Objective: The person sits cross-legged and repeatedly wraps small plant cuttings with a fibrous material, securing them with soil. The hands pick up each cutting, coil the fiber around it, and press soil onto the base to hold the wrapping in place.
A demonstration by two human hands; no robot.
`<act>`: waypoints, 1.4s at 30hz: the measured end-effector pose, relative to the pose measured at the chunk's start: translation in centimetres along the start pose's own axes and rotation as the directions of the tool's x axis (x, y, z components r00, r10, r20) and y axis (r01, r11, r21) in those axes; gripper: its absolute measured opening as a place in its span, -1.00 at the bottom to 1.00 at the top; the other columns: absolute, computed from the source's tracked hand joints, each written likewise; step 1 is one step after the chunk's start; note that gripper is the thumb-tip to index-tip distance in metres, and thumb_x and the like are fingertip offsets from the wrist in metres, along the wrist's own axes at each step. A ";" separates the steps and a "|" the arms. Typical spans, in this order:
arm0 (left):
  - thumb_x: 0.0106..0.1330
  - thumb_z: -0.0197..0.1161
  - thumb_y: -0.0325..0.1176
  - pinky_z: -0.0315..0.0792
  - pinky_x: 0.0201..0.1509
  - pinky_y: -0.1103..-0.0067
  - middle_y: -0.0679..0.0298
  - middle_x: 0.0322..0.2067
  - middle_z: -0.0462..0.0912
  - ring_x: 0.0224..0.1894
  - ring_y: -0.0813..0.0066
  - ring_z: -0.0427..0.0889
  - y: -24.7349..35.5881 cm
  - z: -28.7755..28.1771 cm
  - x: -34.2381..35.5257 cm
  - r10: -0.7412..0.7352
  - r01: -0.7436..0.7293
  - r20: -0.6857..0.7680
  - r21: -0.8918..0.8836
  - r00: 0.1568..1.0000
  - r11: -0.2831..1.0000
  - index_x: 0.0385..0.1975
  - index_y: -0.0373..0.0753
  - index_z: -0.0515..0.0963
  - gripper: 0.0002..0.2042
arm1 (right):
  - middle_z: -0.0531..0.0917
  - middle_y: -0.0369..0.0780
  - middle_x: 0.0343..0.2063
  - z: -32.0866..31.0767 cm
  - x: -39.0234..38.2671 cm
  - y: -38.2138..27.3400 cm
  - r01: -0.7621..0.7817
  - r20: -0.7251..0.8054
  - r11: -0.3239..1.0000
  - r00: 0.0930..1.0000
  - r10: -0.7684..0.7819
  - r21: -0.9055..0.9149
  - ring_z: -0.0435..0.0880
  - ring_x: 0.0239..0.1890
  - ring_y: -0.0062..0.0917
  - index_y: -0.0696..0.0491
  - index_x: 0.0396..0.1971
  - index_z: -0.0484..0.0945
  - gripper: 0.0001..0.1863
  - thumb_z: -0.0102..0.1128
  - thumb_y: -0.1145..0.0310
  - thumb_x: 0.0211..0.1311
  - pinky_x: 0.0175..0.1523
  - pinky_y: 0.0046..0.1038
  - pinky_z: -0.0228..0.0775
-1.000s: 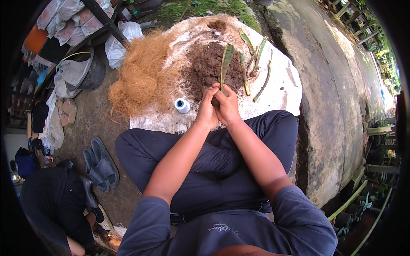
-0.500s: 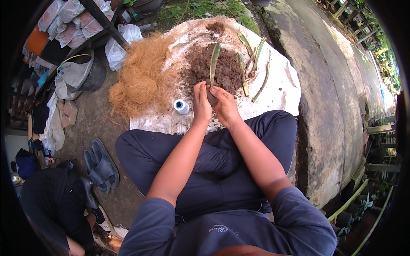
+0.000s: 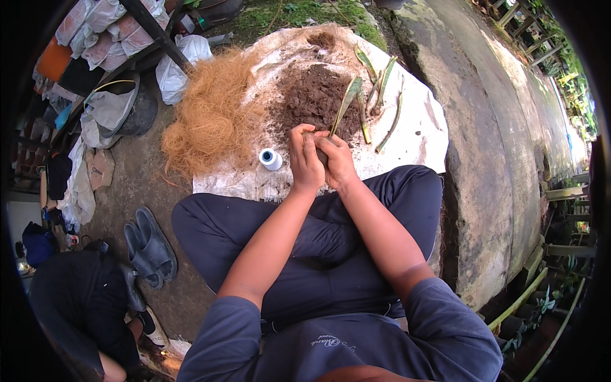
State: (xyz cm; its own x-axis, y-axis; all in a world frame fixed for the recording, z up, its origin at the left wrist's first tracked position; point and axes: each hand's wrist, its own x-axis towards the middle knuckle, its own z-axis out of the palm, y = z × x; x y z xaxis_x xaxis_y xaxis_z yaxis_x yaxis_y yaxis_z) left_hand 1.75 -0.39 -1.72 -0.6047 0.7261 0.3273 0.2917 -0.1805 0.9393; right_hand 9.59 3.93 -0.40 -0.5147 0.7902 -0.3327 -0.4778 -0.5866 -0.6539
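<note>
Between my palms sits a dark ball of soil [image 3: 323, 155], from which a green plant leaf with pale edges [image 3: 347, 105] sticks up and leans right. My left hand [image 3: 307, 159] is cupped round the ball's left side, fingers closed against it. Wrapped round the other side is my right hand [image 3: 337, 159], its fingers near the leaf's base. Just beyond my hands lies a heap of moist brown soil [image 3: 312, 95]. Several more leaf cuttings [image 3: 382, 86] rest to its right. A spool of white thread [image 3: 270, 159] stands left of my left hand.
A large tangle of orange-brown fibre [image 3: 213, 114] covers the left of the white sheet [image 3: 420, 121]. Grey sandals [image 3: 151, 248] lie on the ground to the left, near another person's dark-clothed leg [image 3: 83, 305]. A dark bucket [image 3: 140, 108] and plastic bags [image 3: 181, 70] stand at far left.
The leaf has tipped from nearly upright to leaning right as my hands turned the soil ball. My left fingers have come further over the ball.
</note>
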 end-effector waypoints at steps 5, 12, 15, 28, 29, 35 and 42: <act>0.63 -0.21 -0.17 0.39 0.19 0.37 0.05 -0.06 0.52 0.01 0.18 0.55 0.7 0.2 -0.5 -0.005 0.005 0.029 -0.021 1.000 1.000 0.01 -0.33 0.42 -0.65 | 0.68 -0.22 -0.27 -1.3 0.8 1.3 0.088 0.027 0.993 0.996 -0.086 -0.082 0.67 -0.26 -0.60 0.13 -0.21 0.56 -0.93 0.24 0.49 0.39 -0.15 -0.54 0.58; 0.65 -0.18 -0.15 0.38 0.24 0.39 0.05 0.00 0.56 0.08 0.20 0.56 0.0 0.3 -0.4 -0.149 0.151 0.057 -0.039 0.987 0.988 0.08 -0.32 0.43 -0.63 | 0.67 -0.24 -0.19 0.1 0.0 0.4 0.090 -0.048 0.974 0.994 -0.102 -0.208 0.67 -0.18 -0.60 0.10 -0.11 0.56 -0.88 0.22 0.44 0.43 -0.07 -0.52 0.56; 0.66 -0.18 -0.03 0.37 0.30 0.41 0.06 0.09 0.58 0.17 0.23 0.55 -0.7 0.1 0.1 -0.232 0.242 0.086 -0.135 0.969 0.961 0.23 -0.32 0.41 -0.52 | 0.67 -0.25 -0.10 -1.0 1.3 0.9 0.037 0.050 0.998 0.998 -0.039 0.051 0.67 -0.05 -0.57 0.09 0.00 0.56 -0.79 0.19 0.35 0.47 0.07 -0.45 0.54; 0.68 -0.26 -0.09 0.34 0.32 0.41 0.07 0.09 0.53 0.15 0.25 0.54 -1.0 0.4 -0.4 -0.261 0.257 0.030 -0.306 0.965 0.917 0.17 -0.30 0.40 -0.57 | 0.72 -0.26 -0.17 -0.7 0.5 1.1 -0.044 0.106 0.997 0.994 0.036 0.069 0.70 -0.11 -0.58 0.11 -0.12 0.64 -0.86 0.32 0.42 0.40 0.00 -0.51 0.55; 0.67 -0.25 -0.09 0.34 0.32 0.40 0.07 0.10 0.51 0.14 0.24 0.53 -0.8 0.4 -0.5 -0.257 0.250 0.007 -0.261 0.966 0.932 0.16 -0.30 0.40 -0.58 | 0.72 -0.24 -0.19 -0.9 0.6 1.2 -0.050 0.092 0.996 0.995 0.043 0.072 0.71 -0.13 -0.57 0.12 -0.16 0.64 -0.89 0.31 0.45 0.39 0.00 -0.52 0.56; 0.66 -0.20 -0.10 0.37 0.24 0.38 0.05 0.05 0.48 0.08 0.22 0.53 -0.6 0.3 -0.5 -0.206 0.197 -0.025 -0.200 0.978 0.960 0.12 -0.31 0.39 -0.61 | 0.72 -0.16 -0.18 -1.2 1.1 1.5 -0.076 0.068 0.982 0.996 0.065 0.175 0.74 -0.14 -0.50 0.20 -0.16 0.62 -0.89 0.22 0.48 0.42 0.00 -0.48 0.64; 0.65 -0.12 -0.12 0.42 0.13 0.36 0.10 -0.13 0.57 -0.06 0.18 0.60 0.0 0.5 -0.4 -0.222 0.218 -0.020 -0.124 0.975 0.968 -0.01 -0.30 0.42 -0.66 | 0.72 -0.20 -0.26 -1.4 1.1 1.5 -0.088 0.024 0.993 0.996 0.086 0.083 0.72 -0.25 -0.55 0.19 -0.24 0.65 -0.83 0.23 0.38 0.47 -0.13 -0.51 0.62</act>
State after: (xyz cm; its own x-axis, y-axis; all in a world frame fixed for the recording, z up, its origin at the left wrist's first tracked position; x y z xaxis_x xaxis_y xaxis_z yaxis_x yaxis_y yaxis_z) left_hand 2.37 -0.33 -1.90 -0.6688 0.7348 0.1126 0.0588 -0.0987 0.9934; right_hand 9.28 4.13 -2.72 -0.5710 0.7320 -0.3716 -0.4878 -0.6666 -0.5636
